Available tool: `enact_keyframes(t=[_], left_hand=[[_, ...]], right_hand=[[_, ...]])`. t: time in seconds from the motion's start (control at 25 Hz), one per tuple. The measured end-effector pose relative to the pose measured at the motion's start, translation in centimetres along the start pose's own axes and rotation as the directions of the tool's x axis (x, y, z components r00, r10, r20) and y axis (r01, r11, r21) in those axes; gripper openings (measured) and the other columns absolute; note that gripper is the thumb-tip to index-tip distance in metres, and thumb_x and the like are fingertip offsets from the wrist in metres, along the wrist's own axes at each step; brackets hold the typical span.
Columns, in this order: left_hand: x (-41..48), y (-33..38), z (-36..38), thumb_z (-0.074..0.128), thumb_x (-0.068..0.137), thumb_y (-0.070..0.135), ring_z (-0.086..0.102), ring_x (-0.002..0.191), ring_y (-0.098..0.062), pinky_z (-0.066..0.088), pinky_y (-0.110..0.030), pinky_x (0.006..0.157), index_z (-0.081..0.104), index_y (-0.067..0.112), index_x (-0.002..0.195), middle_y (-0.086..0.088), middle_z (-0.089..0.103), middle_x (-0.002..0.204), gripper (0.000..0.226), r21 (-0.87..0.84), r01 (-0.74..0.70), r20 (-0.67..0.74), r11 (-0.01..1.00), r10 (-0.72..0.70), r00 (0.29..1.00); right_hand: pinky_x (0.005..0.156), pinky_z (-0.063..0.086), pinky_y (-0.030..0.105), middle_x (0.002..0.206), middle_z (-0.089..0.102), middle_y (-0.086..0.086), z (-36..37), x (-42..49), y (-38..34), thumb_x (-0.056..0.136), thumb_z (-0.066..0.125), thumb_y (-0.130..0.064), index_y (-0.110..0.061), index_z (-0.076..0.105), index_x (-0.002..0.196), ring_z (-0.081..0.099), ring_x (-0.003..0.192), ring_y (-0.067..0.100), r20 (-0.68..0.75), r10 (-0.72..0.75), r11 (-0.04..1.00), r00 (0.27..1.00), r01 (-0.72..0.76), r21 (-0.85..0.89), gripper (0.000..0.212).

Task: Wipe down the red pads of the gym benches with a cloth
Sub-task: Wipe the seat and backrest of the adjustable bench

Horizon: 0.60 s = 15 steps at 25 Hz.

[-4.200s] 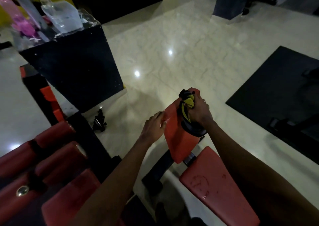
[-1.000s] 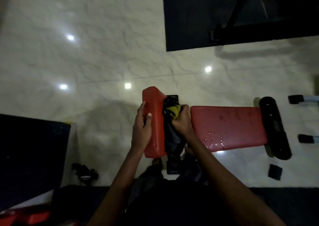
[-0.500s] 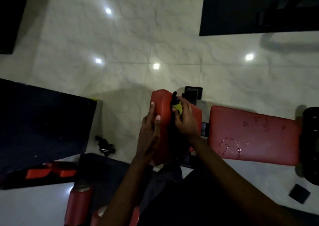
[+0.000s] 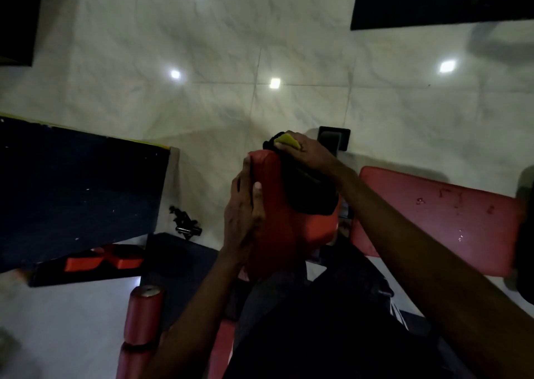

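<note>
Red foam rollers (image 4: 143, 315) sit nearest me. Past them, my left hand (image 4: 244, 214) steadies the upright red bench pad (image 4: 277, 234), grip curled round its left edge with the thumb on its face. My right hand (image 4: 312, 154) presses a dark cloth (image 4: 309, 193) to the pad's top, grip bunched on it around what looks like a yellow patch. The flat red seat pad (image 4: 433, 219), speckled with marks, lies to the right, with the marble floor (image 4: 202, 60) beyond.

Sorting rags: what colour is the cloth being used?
The cloth is black with a yellow patch; head view.
</note>
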<state>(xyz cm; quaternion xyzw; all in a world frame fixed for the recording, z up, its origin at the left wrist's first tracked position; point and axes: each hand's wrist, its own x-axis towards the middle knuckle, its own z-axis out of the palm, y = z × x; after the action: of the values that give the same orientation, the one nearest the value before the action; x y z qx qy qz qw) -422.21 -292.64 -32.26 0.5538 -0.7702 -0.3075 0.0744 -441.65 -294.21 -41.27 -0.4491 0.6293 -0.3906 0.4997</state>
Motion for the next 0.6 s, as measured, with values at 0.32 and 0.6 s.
enact_keyframes(t=[0.32,0.6], left_hand=[[0.1,0.5,0.1,0.026,0.107,0.033,0.036,0.121,0.020,0.030,0.002,0.092,0.019,0.030,0.159,0.006,0.036,0.155,0.052,-0.011,0.001,-0.039,1.000,-0.002,0.999],[0.0,0.7,-0.2,0.022,0.107,0.041,0.052,0.100,0.001,0.043,-0.016,0.080,0.015,0.036,0.158,0.006,0.045,0.139,0.052,0.028,0.011,-0.013,1.000,-0.010,1.000]], right_hand=[[0.079,0.051,0.035,0.098,0.069,-0.012,1.7,1.5,-2.6,0.086,0.064,-0.063,-0.034,0.062,0.099,0.066,0.093,0.013,-0.123,-0.051,0.998,0.991,0.054,0.020,0.032],[0.081,0.047,0.033,0.113,0.062,0.003,4.4,-2.2,0.6,0.096,0.059,-0.052,-0.022,0.060,0.120,0.059,0.101,0.019,-0.397,0.096,0.994,0.913,-0.065,0.090,0.038]])
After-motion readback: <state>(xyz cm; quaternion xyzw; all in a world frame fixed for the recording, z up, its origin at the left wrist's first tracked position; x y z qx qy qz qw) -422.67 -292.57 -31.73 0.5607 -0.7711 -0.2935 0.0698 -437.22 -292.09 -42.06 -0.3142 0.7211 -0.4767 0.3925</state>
